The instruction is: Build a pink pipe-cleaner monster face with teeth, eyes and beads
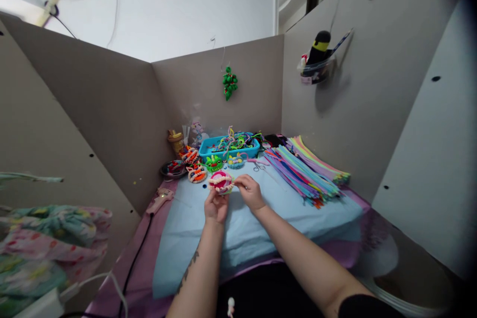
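Note:
My left hand point(217, 205) holds up a small round pipe-cleaner craft point(220, 182), pink inside with cream twisted bands across it. At its right edge my right hand point(250, 192) is closed, thumb and fingertips pinched against the end of a cream band. Just behind lie similar finished-looking pieces: an orange one point(197, 173), a green one point(213, 163) and a light blue and yellow one point(235, 161). Scissors point(257, 166) rest on the cloth beyond my right hand.
A blue tray point(203, 148) of tangled pipe cleaners stands at the back. Bundles of coloured pipe cleaners point(298, 171) lie on the right. A pink glue gun point(160, 200) with a black cord is on the left, near a dark bowl point(173, 169). Grey panels point(219, 114) enclose the table.

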Tool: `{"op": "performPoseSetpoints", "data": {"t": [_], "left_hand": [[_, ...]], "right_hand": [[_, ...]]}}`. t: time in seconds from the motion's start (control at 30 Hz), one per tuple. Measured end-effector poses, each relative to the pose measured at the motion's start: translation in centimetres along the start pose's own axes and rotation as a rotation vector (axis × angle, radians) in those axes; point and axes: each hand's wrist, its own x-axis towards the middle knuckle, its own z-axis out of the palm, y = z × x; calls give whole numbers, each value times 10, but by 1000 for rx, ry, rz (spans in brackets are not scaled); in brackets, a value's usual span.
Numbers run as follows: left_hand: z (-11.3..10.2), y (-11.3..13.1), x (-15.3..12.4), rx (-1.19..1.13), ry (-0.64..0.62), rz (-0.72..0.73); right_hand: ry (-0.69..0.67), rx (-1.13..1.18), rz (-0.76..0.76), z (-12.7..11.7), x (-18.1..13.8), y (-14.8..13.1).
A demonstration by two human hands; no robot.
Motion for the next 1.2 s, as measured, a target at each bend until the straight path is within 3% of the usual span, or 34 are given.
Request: {"op": "performPoseSetpoints", "data": {"t": [0.37, 0.9, 1.2], "left_hand": [[1, -3, 4, 41, 37, -21], [7, -8, -4, 137, -151, 37], [4, -10, -3, 173, -140, -10]], "right_hand": [[-65, 19, 51, -3, 3, 0], [33, 675, 665, 8, 6, 13], [68, 887, 784, 3, 9, 9]]}}
